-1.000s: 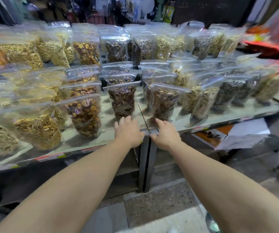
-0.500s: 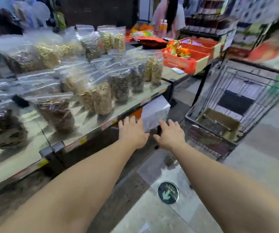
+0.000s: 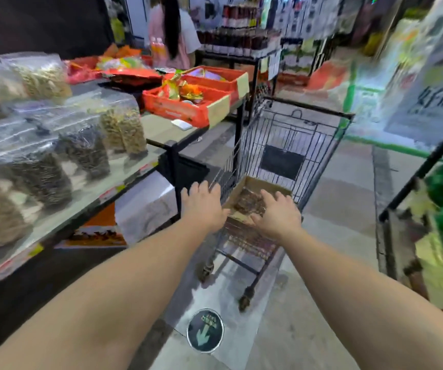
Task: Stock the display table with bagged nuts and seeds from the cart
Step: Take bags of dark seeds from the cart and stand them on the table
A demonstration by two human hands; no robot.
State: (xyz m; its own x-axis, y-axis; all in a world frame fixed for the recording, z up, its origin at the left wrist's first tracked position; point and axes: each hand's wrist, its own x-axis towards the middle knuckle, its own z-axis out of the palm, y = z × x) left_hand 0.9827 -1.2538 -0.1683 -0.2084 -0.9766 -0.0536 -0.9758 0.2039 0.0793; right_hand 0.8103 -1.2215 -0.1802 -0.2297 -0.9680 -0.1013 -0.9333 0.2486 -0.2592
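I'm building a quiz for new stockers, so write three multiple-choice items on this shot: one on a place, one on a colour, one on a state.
1. Where does the open brown cardboard box sit?
A. on the floor
B. inside the black wire shopping cart
C. on the display table

2. What colour are the shallow plastic crates at the far end of the display table?
A. blue
B. white
C. red-orange

3. How are the left hand and right hand?
A. open, holding nothing
B. each gripping a bag
C. clenched in fists

Answers: 1 B, the cart's wires surround the box; 2 C, their walls show red-orange; 3 A, fingers are spread at the cart, with no bag held.
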